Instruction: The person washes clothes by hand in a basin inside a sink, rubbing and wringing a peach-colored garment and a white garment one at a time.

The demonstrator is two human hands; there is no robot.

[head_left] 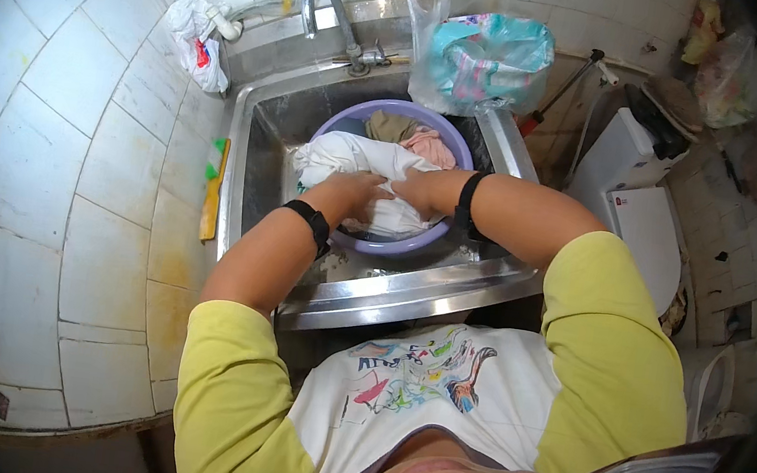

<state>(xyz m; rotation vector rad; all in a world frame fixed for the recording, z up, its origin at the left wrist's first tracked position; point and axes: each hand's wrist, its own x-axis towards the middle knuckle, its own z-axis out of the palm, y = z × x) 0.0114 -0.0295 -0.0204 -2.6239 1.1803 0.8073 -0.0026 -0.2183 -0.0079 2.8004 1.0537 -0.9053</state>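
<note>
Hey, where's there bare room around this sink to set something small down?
The sink's front rim looks bare, as does the strip between it and the purple basin. Crowded: the basin, with the left hand and right hand on white cloth, and the sink's back right, taken by a plastic bag.

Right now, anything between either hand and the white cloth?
Nothing visible: the left hand and right hand are both directly on the white cloth in the purple basin.
</note>
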